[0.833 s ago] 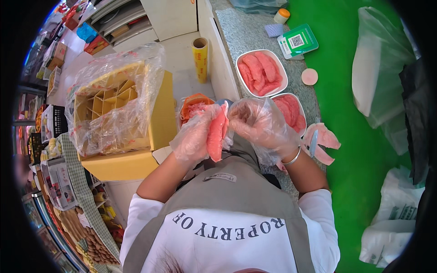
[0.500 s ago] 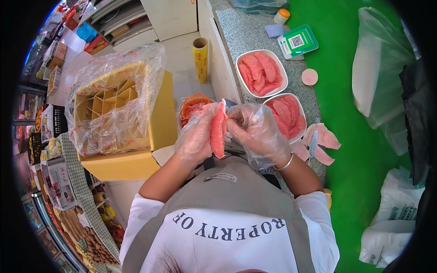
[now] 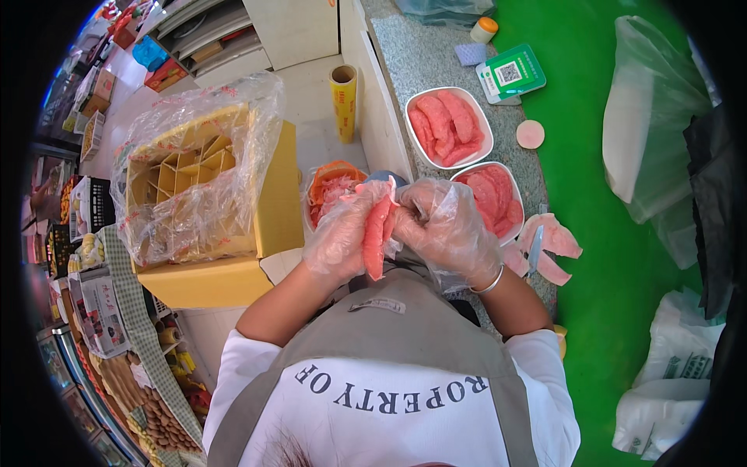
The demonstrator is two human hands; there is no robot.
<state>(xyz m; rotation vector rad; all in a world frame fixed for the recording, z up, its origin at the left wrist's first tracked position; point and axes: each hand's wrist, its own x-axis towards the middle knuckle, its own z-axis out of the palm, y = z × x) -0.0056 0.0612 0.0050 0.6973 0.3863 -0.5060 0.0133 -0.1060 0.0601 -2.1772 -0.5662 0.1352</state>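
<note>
Both my hands wear clear plastic gloves and meet in front of my chest. My left hand (image 3: 338,237) and my right hand (image 3: 443,226) grip a long pink fruit segment (image 3: 376,237) held upright between them. Just beyond the hands stands a bowl of orange-pink peel scraps (image 3: 331,187). Two white trays of peeled pink segments (image 3: 447,124) (image 3: 490,194) sit on the grey stone counter (image 3: 424,62) to the right. Loose pink pieces (image 3: 556,241) and a knife (image 3: 535,249) lie by my right forearm.
A yellow cardboard box with dividers under a clear plastic bag (image 3: 194,179) stands at the left. A roll of cling film (image 3: 343,97) is behind the bowl. A green card stand (image 3: 510,74), a small bottle (image 3: 484,29) and white plastic bags (image 3: 646,148) lie to the right on green flooring.
My hands have shifted slightly down toward my chest with the pink segment, and the fingers of the right hand have worked along its edge.
</note>
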